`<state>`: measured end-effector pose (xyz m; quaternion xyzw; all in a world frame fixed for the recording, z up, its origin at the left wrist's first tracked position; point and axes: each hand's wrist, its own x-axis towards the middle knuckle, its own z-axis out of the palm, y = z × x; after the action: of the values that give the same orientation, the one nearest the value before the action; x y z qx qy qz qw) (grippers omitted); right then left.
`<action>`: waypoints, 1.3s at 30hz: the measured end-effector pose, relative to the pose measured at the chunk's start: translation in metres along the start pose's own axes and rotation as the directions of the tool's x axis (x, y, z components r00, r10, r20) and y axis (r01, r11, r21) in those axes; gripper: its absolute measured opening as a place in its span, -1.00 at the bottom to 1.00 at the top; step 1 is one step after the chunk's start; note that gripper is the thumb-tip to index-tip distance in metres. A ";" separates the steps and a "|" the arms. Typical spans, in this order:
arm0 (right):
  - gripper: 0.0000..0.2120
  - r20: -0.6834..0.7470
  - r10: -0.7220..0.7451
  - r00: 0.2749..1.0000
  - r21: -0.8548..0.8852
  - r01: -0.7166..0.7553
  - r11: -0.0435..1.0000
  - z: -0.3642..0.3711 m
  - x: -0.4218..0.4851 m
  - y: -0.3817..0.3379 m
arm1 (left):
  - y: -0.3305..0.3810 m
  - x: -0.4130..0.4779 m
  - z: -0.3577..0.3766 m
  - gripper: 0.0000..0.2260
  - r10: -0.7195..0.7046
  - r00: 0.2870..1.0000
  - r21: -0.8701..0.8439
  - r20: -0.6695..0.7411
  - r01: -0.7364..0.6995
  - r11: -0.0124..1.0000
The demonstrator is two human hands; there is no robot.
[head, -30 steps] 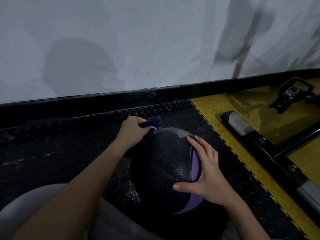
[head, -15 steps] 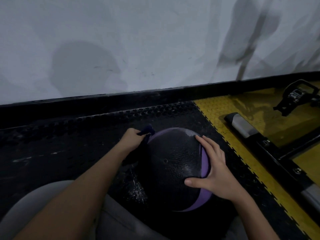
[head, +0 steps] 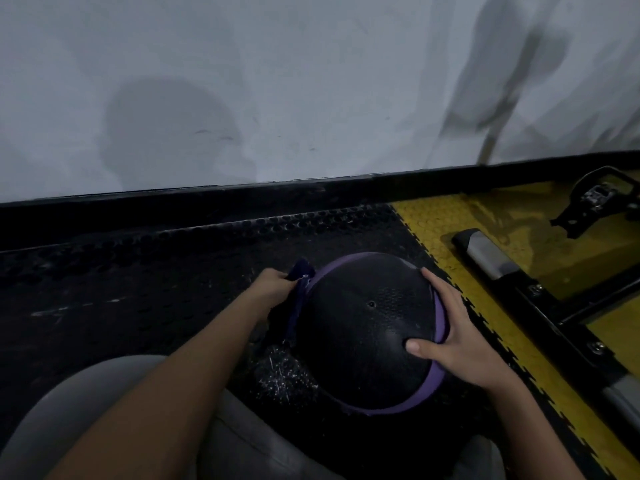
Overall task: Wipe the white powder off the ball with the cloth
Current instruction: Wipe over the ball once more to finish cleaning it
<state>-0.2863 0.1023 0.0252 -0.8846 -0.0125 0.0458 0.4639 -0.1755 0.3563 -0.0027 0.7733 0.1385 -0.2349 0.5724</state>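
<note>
Cloth point(head: 300, 272) has slid down between left hand point(head: 274, 286) and ball point(head: 363, 334).

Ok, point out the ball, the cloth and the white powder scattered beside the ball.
ball point(head: 363, 327): head view, black textured top panel.
cloth point(head: 301, 270): head view, dark blue corner at the ball's left edge.
white powder point(head: 284, 373): head view, middle of the scattered specks.

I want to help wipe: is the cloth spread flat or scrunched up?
Scrunched: the left hand grips the cloth bunched against the ball.
</note>
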 end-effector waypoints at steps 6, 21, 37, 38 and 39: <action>-0.05 -0.006 0.007 1.000 0.116 -0.006 0.993 -0.005 0.000 0.007 | 0.000 -0.008 0.016 -0.78 -0.022 1.000 -0.290 -0.022 0.014 0.957; -0.07 -0.034 -0.001 0.999 0.042 0.002 0.999 0.002 0.002 0.003 | 0.002 -0.039 0.041 -0.86 0.289 0.891 -0.128 -0.350 -0.352 0.927; -0.10 -0.081 -0.016 0.997 0.008 0.017 1.000 0.007 -0.001 -0.002 | 0.004 -0.029 0.038 -0.86 0.225 0.911 -0.184 -0.347 -0.301 0.936; -0.10 -0.083 -0.019 0.996 0.001 0.019 1.000 0.008 -0.001 -0.002 | 0.003 -0.026 0.034 -0.83 0.138 0.936 -0.234 -0.324 -0.221 0.947; -0.09 -0.086 -0.025 0.996 -0.009 0.024 1.000 0.009 -0.001 -0.002 | 0.003 -0.026 0.033 -0.82 0.105 0.948 -0.247 -0.301 -0.184 0.951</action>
<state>-0.2882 0.1101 0.0217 -0.8874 -0.0036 0.0020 0.4610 -0.2029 0.3257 0.0058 0.7212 0.1925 -0.0573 0.6630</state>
